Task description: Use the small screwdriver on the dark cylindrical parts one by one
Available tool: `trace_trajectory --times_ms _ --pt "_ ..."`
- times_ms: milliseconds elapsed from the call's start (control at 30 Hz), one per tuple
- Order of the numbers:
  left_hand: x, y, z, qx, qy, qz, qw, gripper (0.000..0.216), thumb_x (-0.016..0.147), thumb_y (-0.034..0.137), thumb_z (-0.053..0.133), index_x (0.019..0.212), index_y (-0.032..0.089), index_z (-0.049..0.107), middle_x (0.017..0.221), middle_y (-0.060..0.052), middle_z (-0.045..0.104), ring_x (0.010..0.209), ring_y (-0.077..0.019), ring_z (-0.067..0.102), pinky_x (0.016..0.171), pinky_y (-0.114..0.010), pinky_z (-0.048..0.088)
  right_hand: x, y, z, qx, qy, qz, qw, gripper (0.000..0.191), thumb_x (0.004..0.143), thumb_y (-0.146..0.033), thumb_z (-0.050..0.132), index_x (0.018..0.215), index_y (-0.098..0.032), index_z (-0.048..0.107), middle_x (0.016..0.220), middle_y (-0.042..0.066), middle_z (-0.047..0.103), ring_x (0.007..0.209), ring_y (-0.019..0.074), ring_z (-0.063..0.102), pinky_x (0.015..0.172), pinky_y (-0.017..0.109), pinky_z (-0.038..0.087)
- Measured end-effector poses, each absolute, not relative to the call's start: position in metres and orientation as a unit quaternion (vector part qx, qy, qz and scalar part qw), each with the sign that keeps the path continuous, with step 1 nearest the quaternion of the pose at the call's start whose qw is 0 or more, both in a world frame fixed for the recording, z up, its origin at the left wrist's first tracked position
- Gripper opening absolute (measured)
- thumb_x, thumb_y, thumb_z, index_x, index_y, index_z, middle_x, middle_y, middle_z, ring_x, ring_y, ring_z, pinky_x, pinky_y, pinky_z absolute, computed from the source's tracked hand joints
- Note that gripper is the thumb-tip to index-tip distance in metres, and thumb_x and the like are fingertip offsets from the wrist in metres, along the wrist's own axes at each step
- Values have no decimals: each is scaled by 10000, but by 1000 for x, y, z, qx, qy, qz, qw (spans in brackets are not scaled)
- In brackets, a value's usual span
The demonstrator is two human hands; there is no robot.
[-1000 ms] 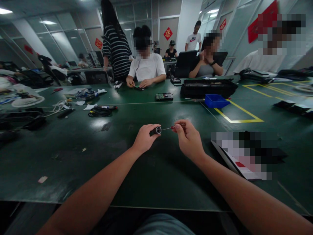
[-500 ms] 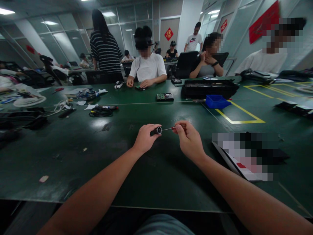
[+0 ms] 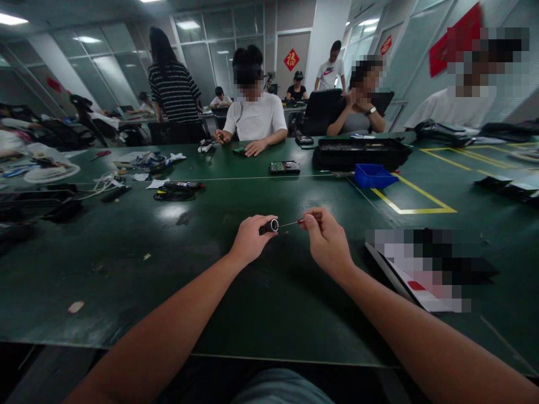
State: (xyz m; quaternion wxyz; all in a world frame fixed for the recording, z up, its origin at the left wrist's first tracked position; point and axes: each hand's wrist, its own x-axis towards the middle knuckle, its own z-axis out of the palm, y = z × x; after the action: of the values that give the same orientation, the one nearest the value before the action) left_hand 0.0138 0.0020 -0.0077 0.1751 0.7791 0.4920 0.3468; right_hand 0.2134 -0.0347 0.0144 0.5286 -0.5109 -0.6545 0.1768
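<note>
My left hand (image 3: 249, 238) is closed around a black cylinder (image 3: 266, 226) whose round end, rimmed in a pale ring, faces right. In my right hand (image 3: 330, 238) is a screwdriver (image 3: 301, 221) with a reddish handle, gripped between thumb and fingers. Its thin metal shaft points left, with the tip at the ring-shaped end of the cylinder; how far it reaches inside is unclear. Just below the shaft there is a tiny piece (image 3: 287, 233), too small to name. Both hands are over the green table (image 3: 269, 303).
Beyond my hands lie a circuit-board device (image 3: 284, 167), a blue bin (image 3: 374, 175) and a long black tray (image 3: 362, 151). A coiled black cable (image 3: 174, 192) is at left, a partly blurred white-edged item (image 3: 404, 275) at right. A person in white (image 3: 255, 118) works opposite.
The tiny piece now shows below the screwdriver shaft, and the cylinder's end looks lighter inside. My hands have barely shifted. The person opposite now holds a tool; the person in stripes has moved left.
</note>
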Motion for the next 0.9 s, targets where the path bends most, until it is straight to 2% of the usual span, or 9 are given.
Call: trace_trajectory --times_ms 200,400,533,633,767,900 --pt "13 4 -11 740 492 403 220 343 866 184 725 1202 201 658 1193 -68 685 1111 -228 631 1003 -396 494 215 -37 19 -508 -621 171 572 182 1002 -390 492 1012 -246 602 870 41 719 819 225 689 731 387 510" --pt "15 1 -2 696 488 432 301 384 973 229 566 1351 215 506 1229 -79 657 1115 -204 626 1007 -381 486 216 -43 21 -468 -617 140 616 144 1013 -349 498 1048 -256 602 884 27 708 823 212 687 758 395 524" --pt "22 -4 12 718 502 375 303 301 954 420 601 1155 197 586 1020 -57 677 883 -202 637 778 -339 519 214 -48 25 -433 -608 138 652 136 1016 -340 507 1068 -259 602 910 32 702 836 212 691 750 395 529" --pt "33 -2 19 761 483 328 284 265 951 453 588 1005 198 639 934 -39 686 812 -196 629 716 -326 501 214 -51 27 -418 -600 129 670 124 1013 -328 521 1072 -261 608 916 31 700 837 209 695 752 392 534" --pt "54 9 19 826 437 262 240 167 942 317 578 979 198 688 980 -41 715 882 -204 651 797 -335 509 216 -50 24 -402 -604 107 679 134 1013 -318 524 1093 -252 609 925 24 695 831 199 698 743 386 542" --pt "79 26 8 881 409 181 157 264 952 272 515 1118 207 710 1118 -78 712 1020 -237 664 890 -361 520 218 -47 21 -393 -611 98 680 140 1014 -301 526 1110 -248 612 933 18 695 829 192 697 747 381 542"
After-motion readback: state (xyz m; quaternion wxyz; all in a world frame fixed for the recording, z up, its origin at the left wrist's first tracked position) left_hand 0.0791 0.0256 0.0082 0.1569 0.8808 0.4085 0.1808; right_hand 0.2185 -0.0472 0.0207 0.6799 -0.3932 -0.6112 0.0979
